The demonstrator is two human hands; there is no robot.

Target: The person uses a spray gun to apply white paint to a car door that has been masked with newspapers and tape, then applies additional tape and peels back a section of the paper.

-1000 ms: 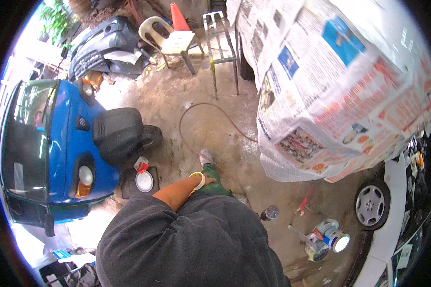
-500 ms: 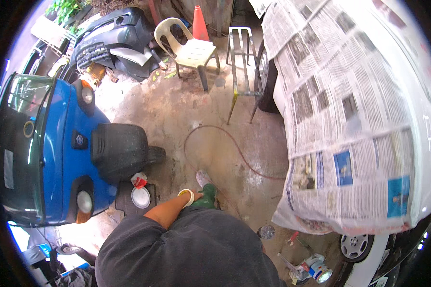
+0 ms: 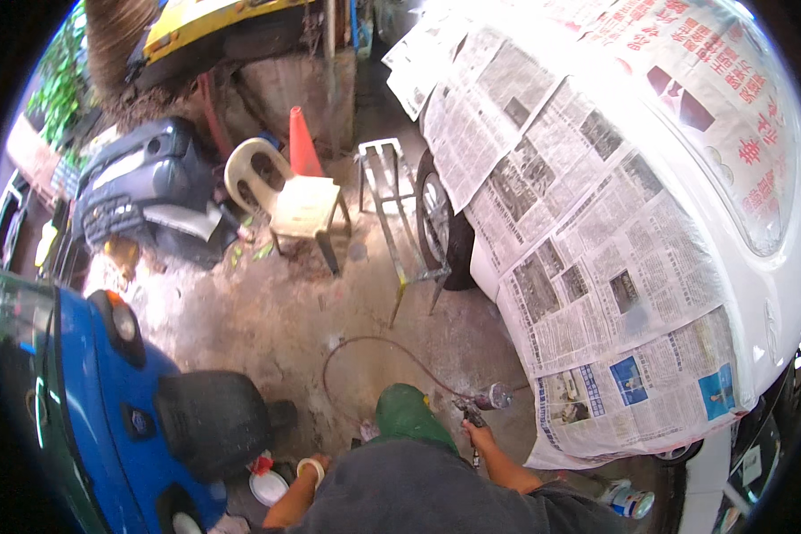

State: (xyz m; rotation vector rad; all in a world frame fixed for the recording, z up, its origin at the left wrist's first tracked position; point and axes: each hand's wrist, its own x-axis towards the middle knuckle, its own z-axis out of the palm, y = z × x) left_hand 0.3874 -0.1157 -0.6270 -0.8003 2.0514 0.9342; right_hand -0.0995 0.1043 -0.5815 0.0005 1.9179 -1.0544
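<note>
Now, on the head camera, I've got the right hand down by the white car, fingers wrapped around the handle of a spray gun. That gun sits just left of the car's newspaper-draped near end, its clear cup close to the paper's edge; whether the two touch, I can't tell. A thin reddish hose loops over the concrete floor left of the car and runs up to the gun, the joint too small for me to make out.

Over to the left hand, farther from the car, beyond the green trouser knee. There's a pale ring around that wrist, but the fingers are too small and partly hidden, so I can't call whether they're spread or pressed together. A white disc lies near that hand, well left of the car.

Newspaper sheets overlap down the car's side, and a metal can shows below their lower edge. Just left of the car's wheel stands a metal trestle; farther left come a cream plastic armchair, an orange traffic cone behind it, and a dark bumper. Across the floor from the car, I'm seeing a blue auto rickshaw.
</note>
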